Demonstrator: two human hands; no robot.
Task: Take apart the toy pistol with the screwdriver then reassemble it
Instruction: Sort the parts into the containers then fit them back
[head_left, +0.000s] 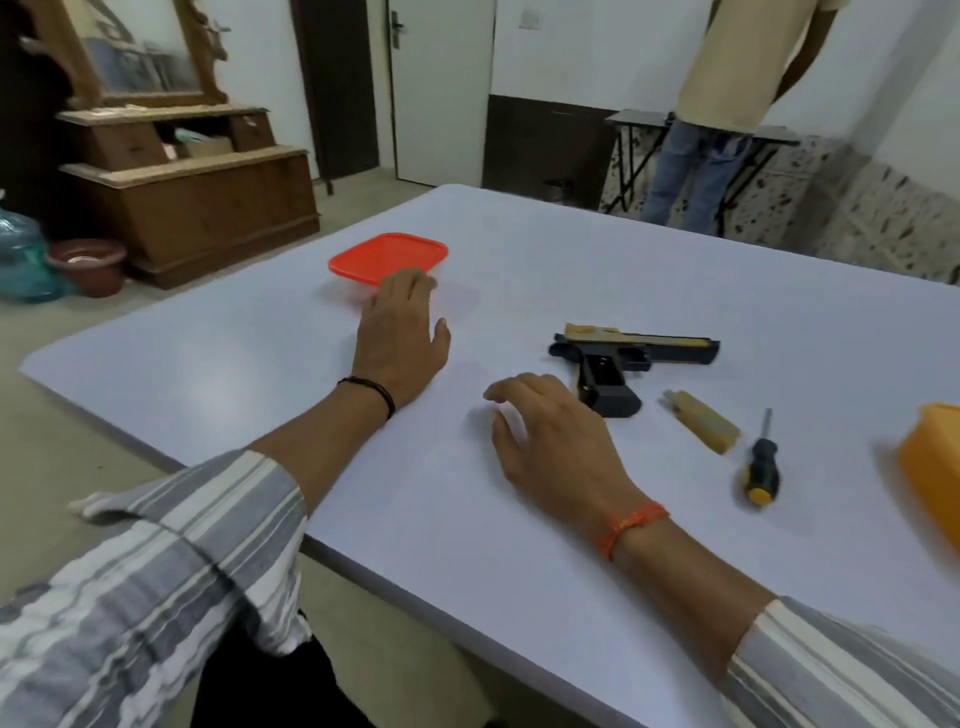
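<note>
The toy pistol (623, 358) lies flat on its side on the table (571, 249), in front of me and a little to my right. Its long axis runs left to right across my view, with the barrel end to the right and the grip pointing back toward me. My right hand (556, 441) is the nearer one: it rests on the table with loosely bent fingers (511, 389), holding nothing, and the grip of the pistol is just beside its knuckles, slightly forward and to the right. I cannot tell whether they touch. So I judge a short move forward and to the right should bring this hand on the grip. My left hand (402, 332) lies flat and relaxed, also empty, well apart from the pistol on the left, with its fingertips at the edge of a red lid (387, 257). Right of the grip lies a yellowish magazine-like piece (701, 428), and then the screwdriver (759, 462), its tip pointing away from me. An orange container (932, 467) is at the right edge. The pistol looks still whole, so I think the disassembly is not yet started.
</note>
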